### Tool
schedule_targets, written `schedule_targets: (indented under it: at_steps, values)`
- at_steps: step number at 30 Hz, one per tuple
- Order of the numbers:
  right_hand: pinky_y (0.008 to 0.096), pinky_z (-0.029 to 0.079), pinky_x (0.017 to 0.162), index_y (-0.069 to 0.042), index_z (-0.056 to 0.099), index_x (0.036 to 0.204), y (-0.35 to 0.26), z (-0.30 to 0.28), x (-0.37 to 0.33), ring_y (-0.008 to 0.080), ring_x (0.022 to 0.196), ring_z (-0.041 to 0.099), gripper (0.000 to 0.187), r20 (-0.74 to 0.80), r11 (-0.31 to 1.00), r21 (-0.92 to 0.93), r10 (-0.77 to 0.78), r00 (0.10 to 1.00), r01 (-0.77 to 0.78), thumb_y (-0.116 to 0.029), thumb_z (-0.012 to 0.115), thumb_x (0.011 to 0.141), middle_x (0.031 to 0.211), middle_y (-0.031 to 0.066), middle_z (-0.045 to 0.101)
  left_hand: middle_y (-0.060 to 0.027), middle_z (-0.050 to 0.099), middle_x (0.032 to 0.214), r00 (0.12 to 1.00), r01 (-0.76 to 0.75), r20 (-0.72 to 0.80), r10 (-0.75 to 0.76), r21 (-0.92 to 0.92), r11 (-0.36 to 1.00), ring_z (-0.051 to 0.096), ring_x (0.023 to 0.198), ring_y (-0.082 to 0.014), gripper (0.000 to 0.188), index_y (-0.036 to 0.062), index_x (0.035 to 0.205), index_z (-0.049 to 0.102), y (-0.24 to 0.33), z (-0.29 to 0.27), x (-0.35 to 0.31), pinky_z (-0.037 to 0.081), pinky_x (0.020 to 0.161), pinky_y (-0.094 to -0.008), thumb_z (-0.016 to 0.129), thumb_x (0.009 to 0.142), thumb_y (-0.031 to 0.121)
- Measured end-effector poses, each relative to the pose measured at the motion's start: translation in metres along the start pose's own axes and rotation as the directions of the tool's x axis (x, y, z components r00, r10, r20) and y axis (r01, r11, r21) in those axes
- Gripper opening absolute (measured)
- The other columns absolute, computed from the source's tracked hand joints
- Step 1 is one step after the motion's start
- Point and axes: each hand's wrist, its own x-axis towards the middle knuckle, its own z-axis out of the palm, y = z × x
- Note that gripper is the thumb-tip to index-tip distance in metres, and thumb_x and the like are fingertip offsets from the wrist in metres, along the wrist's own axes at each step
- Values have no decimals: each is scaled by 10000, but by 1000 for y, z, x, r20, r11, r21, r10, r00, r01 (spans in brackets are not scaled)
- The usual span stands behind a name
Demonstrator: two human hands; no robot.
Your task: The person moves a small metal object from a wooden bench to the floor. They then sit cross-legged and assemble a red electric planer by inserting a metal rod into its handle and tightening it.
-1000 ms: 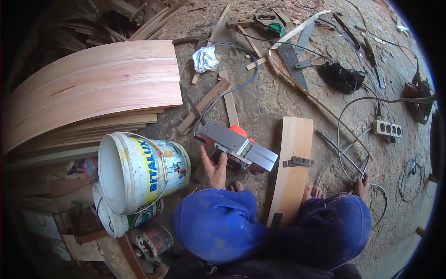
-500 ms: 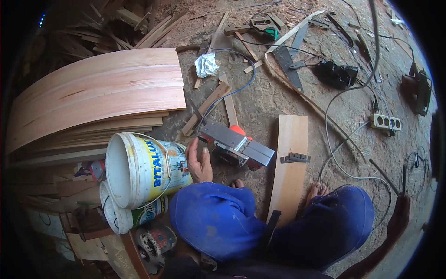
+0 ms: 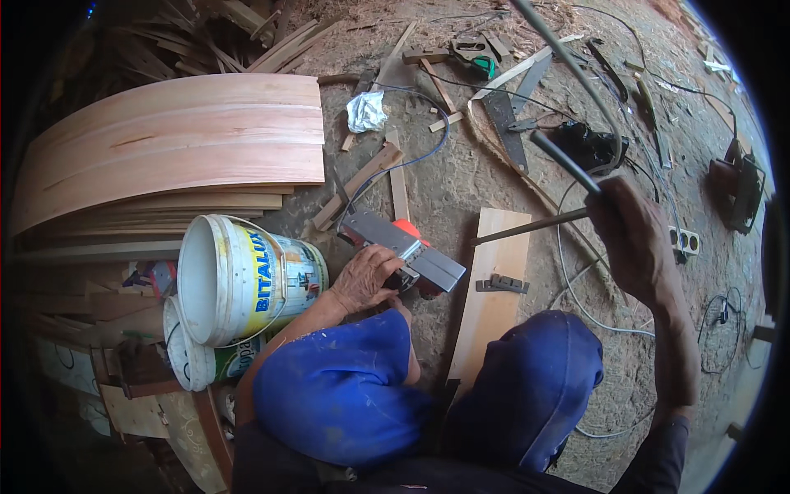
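An electric planer (image 3: 403,251) with an orange-red body lies on the floor, its silver sole turned up. My left hand (image 3: 368,276) rests against its near edge with the fingers curled over the side. Raised on the right, my right hand (image 3: 632,235) is closed around a thick dark rod (image 3: 568,163) and a thinner rod (image 3: 531,226). The thin rod's tip reaches over a pale wooden board (image 3: 490,313); whether the two rods are joined is hidden in the fist. A small dark notched metal piece (image 3: 502,284) sits on that board.
White buckets (image 3: 216,280) lie tipped on the left, below stacked wide planks (image 3: 189,132). A hand saw (image 3: 504,123), black plastic (image 3: 586,146) and wood strips lie beyond. Cables and a power strip (image 3: 685,240) are on the right.
My left hand has moved right onto the planer and curled over its edge. My right hand has risen from the lower right, bringing the rods inward over the board.
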Motion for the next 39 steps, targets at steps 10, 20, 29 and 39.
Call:
schedule_targets:
  at_steps: [10,20,29,39]
  values:
    - [436,434,577,-8,566,865,-14,84,122,301,577,567,301,164,994,-110,16,986,2,-258,572,1033,648,146,554,15,517,1245,973,-61,-225,59,-2,998,508,1192,-287,711,237,1304,490,-7,21,-10,476,964,-419,840,686,218]
    - [271,361,597,-38,590,882,14,127,150,69,654,424,228,216,954,-54,298,930,-293,-209,597,1031,697,-36,441,96,530,1224,919,-115,-381,104,-6,993,515,1197,-216,373,344,1193,595,-17,40,-16,459,970,-400,708,845,274]
    - [286,346,560,-49,613,830,-5,135,153,57,619,418,278,199,882,-38,467,861,-470,-242,601,1030,653,-43,465,55,540,1220,941,-93,-335,50,-114,989,517,1199,-195,380,276,1229,581,-25,37,-17,469,984,-333,698,868,255]
    - [244,327,428,-56,609,932,-13,134,170,50,480,409,292,361,693,-5,674,645,-721,-319,556,1049,650,-30,500,17,557,1226,931,-110,-360,56,-130,985,521,1217,-205,377,211,1247,579,-26,42,-20,461,1005,-352,680,885,238]
